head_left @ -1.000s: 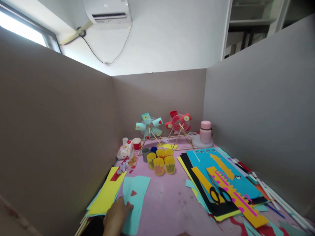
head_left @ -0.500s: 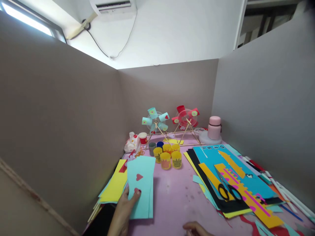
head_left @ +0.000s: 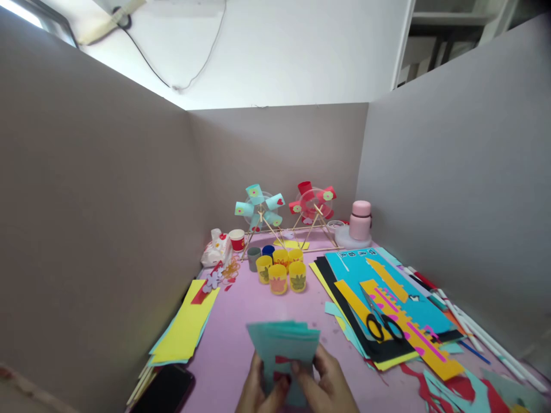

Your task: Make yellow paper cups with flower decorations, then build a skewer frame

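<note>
Between both hands, low in the middle of the head view, is a small stack of light-blue paper sheets with red heart cutouts on the front one. The stack is tilted, its top edges slightly fanned. My left hand grips its left side, thumb over the lower heart. On the right side my right hand is closed around the paper, its thumb near the upper heart. Yellow and light-blue sheets lie to the left, with a black phone beside them.
Several yellow paper cups stand ahead, before a blue paper wheel model and a red one. At right, black scissors rest on coloured sheets. A pink flask stands at the back. Grey partitions enclose the table.
The blue sheets have moved right and toward me, and now tilt back. My right hand has come up from the table's near edge and taken hold of them too. The view has shifted right.
</note>
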Motion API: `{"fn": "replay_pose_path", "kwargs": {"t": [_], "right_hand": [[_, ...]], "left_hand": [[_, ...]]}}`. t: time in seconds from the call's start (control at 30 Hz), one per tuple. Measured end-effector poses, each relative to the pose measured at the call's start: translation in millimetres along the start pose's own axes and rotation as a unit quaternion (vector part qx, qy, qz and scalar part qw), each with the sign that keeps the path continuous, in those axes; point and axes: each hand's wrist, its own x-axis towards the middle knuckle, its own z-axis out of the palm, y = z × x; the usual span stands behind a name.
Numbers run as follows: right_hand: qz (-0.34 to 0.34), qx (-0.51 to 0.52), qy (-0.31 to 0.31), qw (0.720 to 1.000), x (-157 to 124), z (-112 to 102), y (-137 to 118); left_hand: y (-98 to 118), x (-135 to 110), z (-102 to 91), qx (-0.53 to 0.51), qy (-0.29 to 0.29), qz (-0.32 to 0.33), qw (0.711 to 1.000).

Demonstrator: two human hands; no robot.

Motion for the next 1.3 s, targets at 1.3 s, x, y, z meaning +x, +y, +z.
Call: {"fn": "replay_pose_path", "kwargs": {"t": [1.3], "right_hand": [[0.079, 0.023, 0.023, 0.996, 39, -50, 11]], "left_hand": [[-8, 13, -14.4, -0.071, -0.145, -0.160, 0.974]]}}
